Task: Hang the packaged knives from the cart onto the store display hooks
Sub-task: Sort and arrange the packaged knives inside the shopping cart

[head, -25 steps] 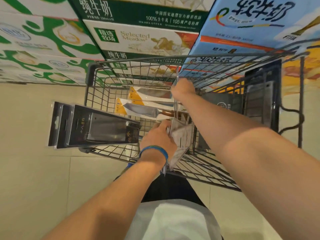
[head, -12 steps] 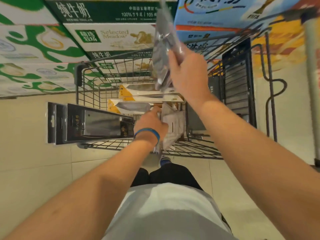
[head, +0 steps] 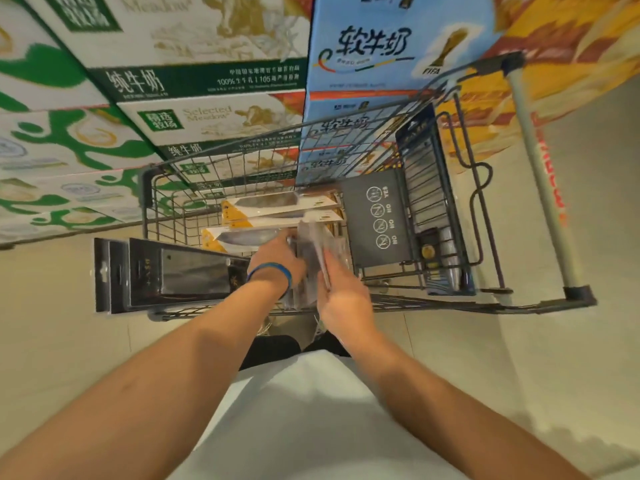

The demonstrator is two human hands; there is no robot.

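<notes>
- Clear knife packs (head: 317,247): stack on edge at the near side of the cart (head: 221,168), between both hands. Long axis runs near to far. Too blurred to read which way the blades point.
- Left hand (head: 277,259), blue wristband: fingers curled on the stack's left face.
- Right hand (head: 343,294): clamped on its right face.
- Yellow-carded knife packs (head: 277,204): flat in the basket, long axis left to right.
- Black knife boxes (head: 173,271): overhang the cart's left side, hang tabs pointing left.
- Milk cartons (head: 207,81): stacked beyond.
</notes>
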